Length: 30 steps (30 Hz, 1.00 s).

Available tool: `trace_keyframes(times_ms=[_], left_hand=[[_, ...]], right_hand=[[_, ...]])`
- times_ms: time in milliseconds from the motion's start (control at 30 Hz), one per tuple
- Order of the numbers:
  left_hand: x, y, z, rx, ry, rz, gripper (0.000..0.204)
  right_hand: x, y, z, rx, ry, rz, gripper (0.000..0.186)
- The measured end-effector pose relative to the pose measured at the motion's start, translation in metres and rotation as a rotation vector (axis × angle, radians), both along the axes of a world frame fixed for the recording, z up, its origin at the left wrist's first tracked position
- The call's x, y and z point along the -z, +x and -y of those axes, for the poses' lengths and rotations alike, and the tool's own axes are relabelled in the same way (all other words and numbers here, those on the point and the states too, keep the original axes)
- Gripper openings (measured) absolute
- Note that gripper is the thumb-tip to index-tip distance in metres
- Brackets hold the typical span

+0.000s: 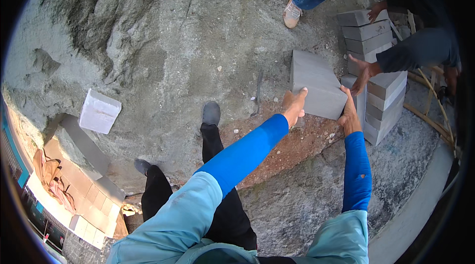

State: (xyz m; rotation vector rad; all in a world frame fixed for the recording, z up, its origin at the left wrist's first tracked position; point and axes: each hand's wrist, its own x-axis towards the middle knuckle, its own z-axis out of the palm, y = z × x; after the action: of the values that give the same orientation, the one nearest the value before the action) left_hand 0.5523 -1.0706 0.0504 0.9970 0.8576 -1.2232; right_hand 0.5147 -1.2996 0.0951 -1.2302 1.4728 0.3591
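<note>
A grey concrete block (316, 83) is held between my two hands, out in front of me to the right. My left hand (295, 106) grips its near left corner, thumb on top. On the block's right edge, my right hand (350, 110) is closed, its fingers partly hidden. Just beyond, a co-worker's hand (362, 72) is spread close to the block's right side; I cannot tell whether it touches. The co-worker's other hand (377, 11) rests on the top block of a stack (367, 32) at the right.
More stacked blocks (388, 101) stand right of my right hand, with wooden poles (430, 123) beside them. A single pale block (100, 110) lies on the rough ground at left. A co-worker's shoe (292, 14) is at the top. Brown cloth (52, 177) lies at lower left.
</note>
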Motion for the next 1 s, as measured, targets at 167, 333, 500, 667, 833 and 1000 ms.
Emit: trace_keyframes(times_ms=[167, 333, 500, 667, 833, 1000], left_hand=[[0.006, -0.002, 0.047, -0.020, 0.080, 0.197, 0.058], [-0.013, 0.004, 0.063, -0.148, -0.233, 0.142, 0.072], [-0.001, -0.005, -0.002, -0.242, -0.688, 0.235, 0.075], [0.005, -0.039, -0.203, -0.371, -0.533, 0.377, 0.066], [0.060, -0.177, -0.571, -0.835, 0.207, 0.196, 0.047], [0.123, -0.383, -0.932, -1.385, 0.931, 0.038, 0.028]], right_hand=[[-0.024, -0.010, 0.006, 0.223, -0.037, 0.254, 0.102], [-0.038, -0.041, -0.006, 0.596, -0.229, 0.589, 0.114], [-0.021, -0.025, -0.059, 0.650, -0.229, 0.788, 0.099], [0.015, -0.052, -0.232, -0.092, -0.269, 0.268, 0.088], [0.086, -0.148, -0.510, -0.794, -0.005, 0.112, 0.072], [0.144, -0.247, -0.849, -1.055, 0.261, 0.036, 0.054]])
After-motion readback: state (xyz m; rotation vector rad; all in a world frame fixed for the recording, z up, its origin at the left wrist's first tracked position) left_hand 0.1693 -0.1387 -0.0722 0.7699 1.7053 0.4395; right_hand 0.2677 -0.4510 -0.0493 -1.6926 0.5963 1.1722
